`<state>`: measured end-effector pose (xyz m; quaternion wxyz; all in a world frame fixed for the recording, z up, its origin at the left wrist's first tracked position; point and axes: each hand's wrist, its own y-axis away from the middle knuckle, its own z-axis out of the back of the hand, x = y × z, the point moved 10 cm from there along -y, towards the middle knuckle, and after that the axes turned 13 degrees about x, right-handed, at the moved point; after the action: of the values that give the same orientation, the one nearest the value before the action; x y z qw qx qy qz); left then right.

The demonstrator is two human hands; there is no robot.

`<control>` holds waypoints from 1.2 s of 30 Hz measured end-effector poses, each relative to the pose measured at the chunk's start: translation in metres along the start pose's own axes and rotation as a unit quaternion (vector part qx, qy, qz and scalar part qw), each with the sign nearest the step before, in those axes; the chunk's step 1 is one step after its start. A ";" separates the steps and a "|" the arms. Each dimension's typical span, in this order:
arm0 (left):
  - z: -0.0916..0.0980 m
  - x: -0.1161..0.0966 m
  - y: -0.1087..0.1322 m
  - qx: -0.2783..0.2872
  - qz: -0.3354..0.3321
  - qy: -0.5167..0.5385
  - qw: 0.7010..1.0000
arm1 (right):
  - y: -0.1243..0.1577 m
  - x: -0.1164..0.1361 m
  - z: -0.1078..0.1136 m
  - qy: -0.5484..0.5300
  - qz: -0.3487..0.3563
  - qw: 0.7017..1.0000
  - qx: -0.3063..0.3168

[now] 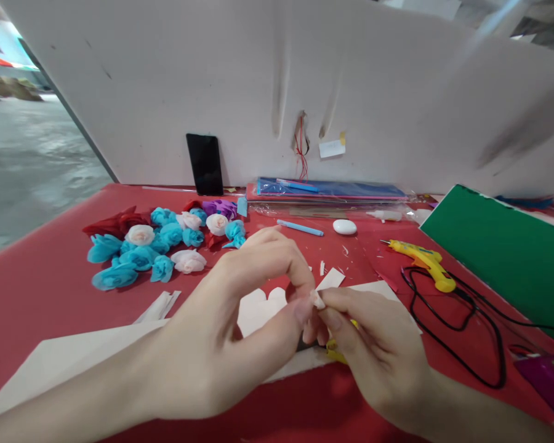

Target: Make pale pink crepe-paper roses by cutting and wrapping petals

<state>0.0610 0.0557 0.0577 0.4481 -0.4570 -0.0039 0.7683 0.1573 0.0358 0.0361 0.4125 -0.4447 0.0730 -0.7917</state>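
Both hands meet at the middle of the view around a small rolled piece of pale paper (pixel 317 299). My right hand (pixel 378 332) pinches it between thumb and forefinger. From the other side, my left hand (pixel 240 320) closes its thumb and curled fingers on the same roll. Below them lies a pale paper sheet (pixel 92 351), and a piece with a scalloped edge (pixel 258 311) shows between the left thumb and fingers. A yellow-handled tool (pixel 336 352) lies under the hands, mostly covered by them.
Blue, white, red and purple paper flowers (pixel 170 235) are heaped at the left. A yellow glue gun (pixel 425 261) with a black cord lies at the right, beside a green board (pixel 498 264). A phone (pixel 205 165) leans on the back wall; a blue pen (pixel 300 228) and white oval object (pixel 345 227) lie behind.
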 end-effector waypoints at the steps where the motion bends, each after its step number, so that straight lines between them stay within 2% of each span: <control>1: 0.000 -0.001 0.000 0.002 -0.002 -0.007 1.000 | 0.000 0.000 0.000 0.000 0.002 1.000 0.000; 10: 0.000 -0.002 -0.001 0.016 -0.013 -0.015 1.000 | 0.001 -0.001 -0.001 0.015 -0.005 1.000 -0.001; 15: 0.003 -0.002 0.001 -0.009 -0.032 0.001 0.999 | 0.002 0.001 -0.001 0.029 0.002 1.000 0.003; 22: 0.001 0.001 0.000 -0.001 -0.005 0.003 1.000 | 0.001 0.002 -0.001 0.024 0.011 1.000 0.002; 27: 0.002 0.001 0.001 -0.011 -0.021 0.012 1.000 | 0.000 0.005 0.001 0.056 0.012 0.998 -0.007; 30: 0.002 0.004 0.001 -0.015 0.002 0.029 0.999 | 0.001 0.006 0.002 0.077 0.013 0.997 -0.012; 36: -0.005 0.016 0.000 0.013 0.079 0.109 0.991 | 0.001 0.010 0.003 0.097 0.025 0.995 -0.025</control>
<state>0.0613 0.0645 0.0441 0.3899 -0.5310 0.0908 0.7468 0.1578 0.0292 0.0440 0.4121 -0.3741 0.1442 -0.8182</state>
